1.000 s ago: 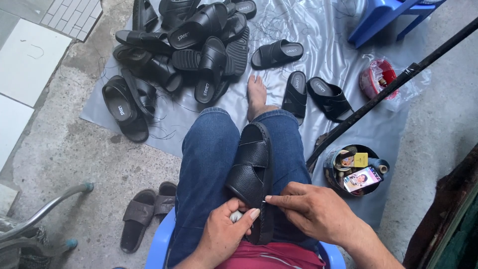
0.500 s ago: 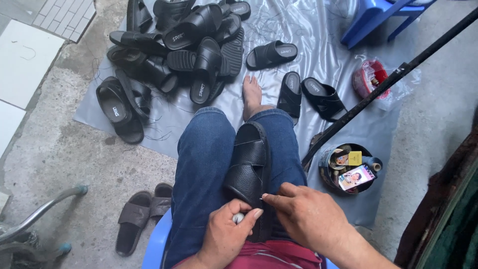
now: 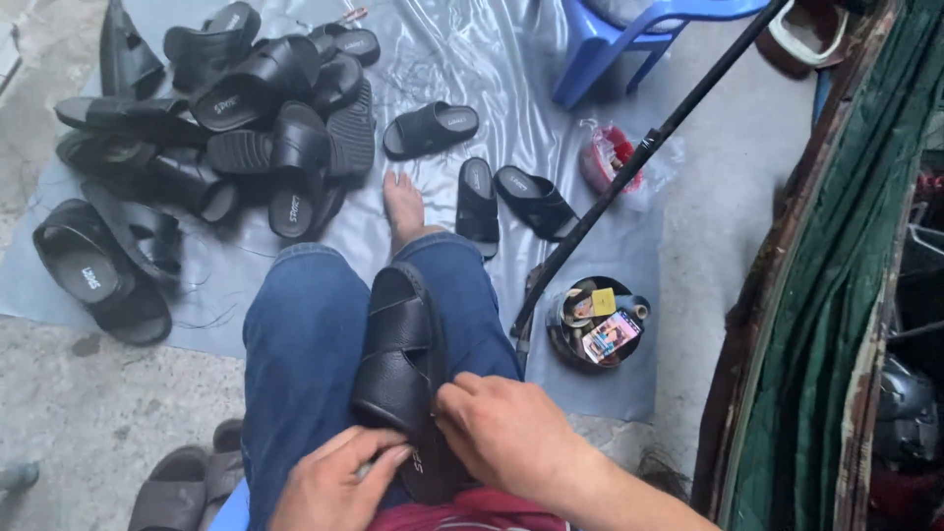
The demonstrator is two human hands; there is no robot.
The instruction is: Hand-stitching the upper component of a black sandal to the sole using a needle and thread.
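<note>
Black slide sandal (image 3: 401, 364) lies across lap on blue jeans (image 3: 300, 364), toe pointing to 12 o'clock. Left hand (image 3: 334, 482) closed on sandal's heel end, small item pinched in fingers, kind unclear. Right hand (image 3: 506, 433) closed, fingertips gripping sandal's right edge. Floor: rough concrete (image 3: 88, 413) under grey plastic sheet (image 3: 551, 79). Heap of black sandals (image 3: 226, 108) at 10 o'clock. Round tin (image 3: 595, 324) at 3 o'clock. Blue plastic chair (image 3: 629, 39) at 1 o'clock. Green tarpaulin (image 3: 836, 295) along right side.
</note>
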